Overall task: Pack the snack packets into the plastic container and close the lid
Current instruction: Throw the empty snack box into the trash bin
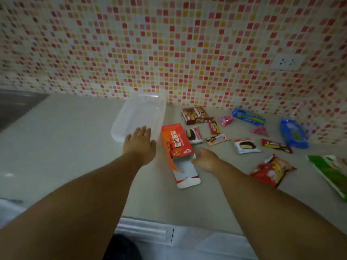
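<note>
A clear plastic container (139,113) with its lid on lies at the back of the counter against the tiled wall. My left hand (139,145) hovers over its near right corner, fingers spread and holding nothing. An orange snack box (176,143) with its near flap open lies just right of the container. My right hand (206,160) is curled against the box's right edge by the opening. Several snack packets are spread to the right: a brown biscuit box (196,115), two chocolate pie packets (246,146), a red crisp packet (272,169) and two blue biscuit packs (293,133).
A green packet (332,173) lies at the far right edge. Small pink packets (226,120) sit near the wall. A dark hob (16,106) is at the far left. A wall socket (287,61) is on the tiles. The counter's front edge (169,220) runs below my arms.
</note>
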